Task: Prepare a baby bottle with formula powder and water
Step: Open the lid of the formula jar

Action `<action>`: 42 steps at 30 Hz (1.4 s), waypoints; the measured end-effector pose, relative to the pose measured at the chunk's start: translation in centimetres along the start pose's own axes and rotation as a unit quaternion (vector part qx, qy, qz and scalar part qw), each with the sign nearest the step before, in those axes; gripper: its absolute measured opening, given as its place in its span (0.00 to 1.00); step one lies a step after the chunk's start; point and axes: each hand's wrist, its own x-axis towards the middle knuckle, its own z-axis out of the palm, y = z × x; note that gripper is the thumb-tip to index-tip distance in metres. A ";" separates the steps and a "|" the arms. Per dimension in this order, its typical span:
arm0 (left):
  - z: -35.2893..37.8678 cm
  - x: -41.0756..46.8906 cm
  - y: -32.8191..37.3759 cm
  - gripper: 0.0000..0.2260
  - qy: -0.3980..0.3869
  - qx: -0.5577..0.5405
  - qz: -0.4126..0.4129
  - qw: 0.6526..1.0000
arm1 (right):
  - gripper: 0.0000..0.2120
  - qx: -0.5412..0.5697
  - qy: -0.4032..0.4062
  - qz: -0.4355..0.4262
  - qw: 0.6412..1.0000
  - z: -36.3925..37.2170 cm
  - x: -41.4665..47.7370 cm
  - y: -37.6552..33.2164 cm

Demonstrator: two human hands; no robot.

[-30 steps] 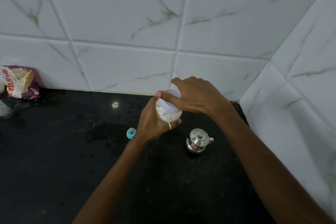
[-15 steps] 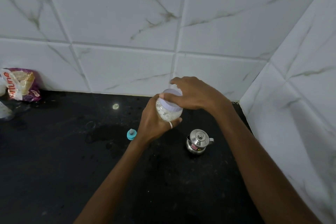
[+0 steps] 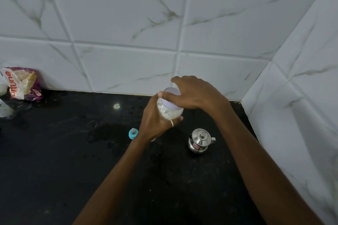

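Gripped tight in the left hand (image 3: 155, 120), the powder jar (image 3: 169, 110) hangs above the black table (image 3: 54, 170); the right hand (image 3: 193, 95) clamps its lilac lid (image 3: 172, 100), steel kettle (image 3: 199, 141) near right.

Work surface: black speckled stone countertop (image 3: 54, 170), butting against white marble-pattern tiled walls at the back and on the right. A damp-looking patch with scattered droplets lies around the middle.

Items resting directly on it:
- Small lidded steel pot (image 3: 199, 141), right of centre, upright, with a knob on the lid, a short spout facing right and a red sticker on its side.
- Blue bottle nipple ring (image 3: 133, 133), near the wet patch, well left of the pot.
- Purple printed packet (image 3: 23, 83), far left, leaning against the back wall.
- Pale object at the left edge, too cropped to identify.
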 end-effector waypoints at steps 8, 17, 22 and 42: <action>0.1 0.2 -0.2 0.43 0.005 -0.033 -0.005 0.999 | 0.34 0.068 -0.076 -0.064 0.993 0.4 0.0 0.3; 0.5 0.0 0.3 0.26 -0.013 -0.068 0.015 0.998 | 0.42 -0.113 0.076 0.042 0.990 2.8 -0.2 -0.9; 0.4 -0.1 -0.7 0.43 0.005 -0.051 0.000 0.999 | 0.34 0.075 0.046 -0.040 0.995 3.0 -0.3 0.8; 4.4 -5.9 -5.0 0.41 -0.032 -0.058 -0.045 0.997 | 0.32 0.217 0.224 0.193 0.930 21.8 -12.8 8.8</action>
